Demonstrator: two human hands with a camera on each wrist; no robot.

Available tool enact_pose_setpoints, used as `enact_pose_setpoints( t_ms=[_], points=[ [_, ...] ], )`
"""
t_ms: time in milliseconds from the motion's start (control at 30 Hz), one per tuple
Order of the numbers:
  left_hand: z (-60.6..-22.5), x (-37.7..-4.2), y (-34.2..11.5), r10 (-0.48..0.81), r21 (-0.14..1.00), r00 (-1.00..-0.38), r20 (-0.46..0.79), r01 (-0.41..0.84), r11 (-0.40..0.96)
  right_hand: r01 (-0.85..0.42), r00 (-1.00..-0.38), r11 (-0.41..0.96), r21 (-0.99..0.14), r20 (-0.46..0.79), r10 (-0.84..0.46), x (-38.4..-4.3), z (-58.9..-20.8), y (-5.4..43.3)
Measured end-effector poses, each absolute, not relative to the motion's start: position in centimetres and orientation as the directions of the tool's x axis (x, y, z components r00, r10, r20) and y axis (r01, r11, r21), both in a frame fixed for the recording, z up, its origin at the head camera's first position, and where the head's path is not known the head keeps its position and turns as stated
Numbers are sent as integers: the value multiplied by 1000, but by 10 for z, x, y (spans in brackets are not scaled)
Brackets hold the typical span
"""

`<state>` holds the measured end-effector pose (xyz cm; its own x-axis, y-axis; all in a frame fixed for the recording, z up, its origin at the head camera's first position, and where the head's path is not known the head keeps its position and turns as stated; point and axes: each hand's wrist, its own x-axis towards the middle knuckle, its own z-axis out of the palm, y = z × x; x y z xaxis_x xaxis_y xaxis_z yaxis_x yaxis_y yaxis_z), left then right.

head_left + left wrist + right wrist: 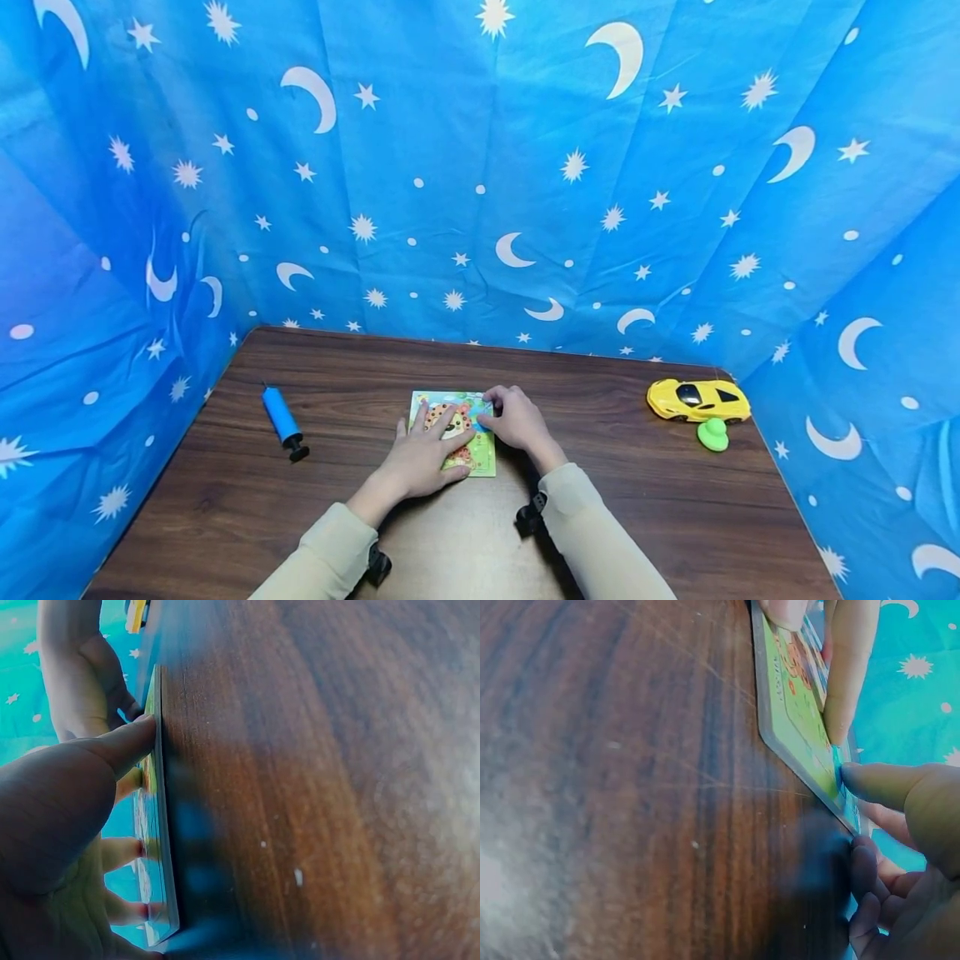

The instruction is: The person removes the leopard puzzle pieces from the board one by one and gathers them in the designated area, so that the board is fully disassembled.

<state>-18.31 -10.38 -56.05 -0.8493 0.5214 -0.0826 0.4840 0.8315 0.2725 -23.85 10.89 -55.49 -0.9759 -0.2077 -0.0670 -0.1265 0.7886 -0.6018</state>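
Picture board [481,456] flat on table [337,383], between hands. Left hand [420,460] spread wide across it, seemingly steadying. Right hand [519,419] narrow, thumb and fingers bunched at board's far-right part, thumb on blue patch [838,757]; can't tell if pinching loose piece. Done, my read: board positioned, visible animal art looks mostly whole. Left: probably that far-right area; part under left hand hidden.

Head view looks forward-down from afar; low, close wrist views share the picture board [801,705].
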Motion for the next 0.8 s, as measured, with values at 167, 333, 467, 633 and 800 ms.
enact_pose_setpoints(
  t_ms=[167,333,467,633,800],
  points=[
    [-556,-184,-102,518,279,-851,-85,478,833,-151,-972,768,-623,-49,-230,-239,-553,111],
    [-554,-185,-102,522,288,-848,-91,479,829,-204,-968,782,-589,1,-251,-242,-552,117],
    [-555,-184,-103,530,279,-842,-104,486,828,-247,-956,791,-560,5,-295,-244,-552,122],
    [-557,-184,-104,531,256,-840,-112,492,832,-279,-942,780,-560,1,-336,-247,-554,125],
    [-556,-183,-104,531,261,-840,-109,491,831,-275,-945,782,-559,5,-328,-249,-557,127]
  ],
)
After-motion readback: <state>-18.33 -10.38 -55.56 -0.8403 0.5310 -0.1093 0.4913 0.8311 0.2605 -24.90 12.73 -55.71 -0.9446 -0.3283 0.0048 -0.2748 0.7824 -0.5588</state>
